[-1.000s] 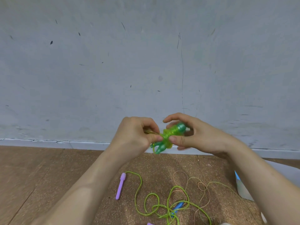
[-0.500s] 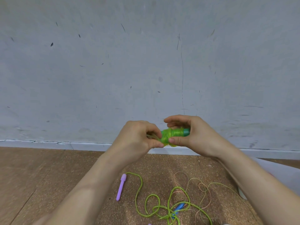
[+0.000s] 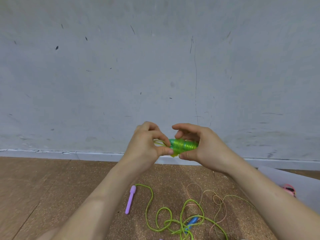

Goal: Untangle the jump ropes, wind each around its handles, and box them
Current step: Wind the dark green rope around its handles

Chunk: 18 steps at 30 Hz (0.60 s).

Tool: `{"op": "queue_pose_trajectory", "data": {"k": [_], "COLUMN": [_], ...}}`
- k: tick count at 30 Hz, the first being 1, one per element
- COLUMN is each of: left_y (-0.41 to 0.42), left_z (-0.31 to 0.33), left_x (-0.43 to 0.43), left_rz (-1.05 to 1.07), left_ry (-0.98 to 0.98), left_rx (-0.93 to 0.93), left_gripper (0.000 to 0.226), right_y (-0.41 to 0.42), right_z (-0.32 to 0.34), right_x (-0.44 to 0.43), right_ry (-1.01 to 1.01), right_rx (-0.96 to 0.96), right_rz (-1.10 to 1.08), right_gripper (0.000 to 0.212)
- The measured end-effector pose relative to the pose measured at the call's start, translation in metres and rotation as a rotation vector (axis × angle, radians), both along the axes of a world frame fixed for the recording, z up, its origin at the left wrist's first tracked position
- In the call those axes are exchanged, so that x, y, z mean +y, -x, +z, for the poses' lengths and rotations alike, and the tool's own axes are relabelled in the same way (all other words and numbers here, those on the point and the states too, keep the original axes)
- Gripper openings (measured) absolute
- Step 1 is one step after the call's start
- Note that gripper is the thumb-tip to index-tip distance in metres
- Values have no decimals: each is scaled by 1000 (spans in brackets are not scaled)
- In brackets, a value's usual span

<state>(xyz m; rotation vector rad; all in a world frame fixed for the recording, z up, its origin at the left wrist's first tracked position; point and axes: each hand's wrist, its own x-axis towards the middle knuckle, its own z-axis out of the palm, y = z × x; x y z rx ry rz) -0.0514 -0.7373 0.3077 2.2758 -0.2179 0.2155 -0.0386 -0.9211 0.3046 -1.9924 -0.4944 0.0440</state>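
I hold a pair of green jump-rope handles [image 3: 183, 145] with green cord wound round them, level in front of the wall. My right hand [image 3: 202, 146] grips their right end, thumb below. My left hand [image 3: 147, 144] pinches the left end and the loose cord loops that stick out by its fingers. On the floor below lies a purple handle [image 3: 130, 199] joined to a tangled lime-green cord [image 3: 164, 220]. A blue handle [image 3: 191, 222] lies in that tangle, and a thin orange speckled cord [image 3: 214, 200] loops beside it.
A grey wall and white baseboard [image 3: 52, 153] stand close ahead. The floor is brown cork. At the right edge a white box [image 3: 285, 181] holds something pink [image 3: 289, 189].
The wound green handles turned from a slant to level. Both hands rose slightly and shifted their hold on the bundle's ends.
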Motion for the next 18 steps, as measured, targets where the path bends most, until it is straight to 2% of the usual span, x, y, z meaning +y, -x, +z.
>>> {"op": "queue_pose_trajectory", "data": {"k": [3,7,9,11,13,16,18], "left_y": [-2,0,2,3,1,2,4], "left_z": [1,2,-1,-3,-4,0,2], "left_x": [5,4,0,-3,-1,2,-1], "left_rz": [-33,-2,-23,-44,-33,7,21], "left_ry": [170,29,-25,-91,-123,-295,-269], "left_rx": [156,67,21,-25,-90,-168,-146], "left_gripper": [19,27,24,18,15,13,14], "right_y": [2,6,5,6,6,5,4], "right_z": [-3,-8,-10,-11,-13,-12,-11], "right_x": [3,11,11,13,12,11,10], "right_ry": [-113,132,227,225,201,260,307], "right_rx": [-10,35,79,40,18,-72,-141], "right_rz": [-28,-31,2,14,-18,-101,-143], "right_gripper": [73,71,50,26,22,20,20]}}
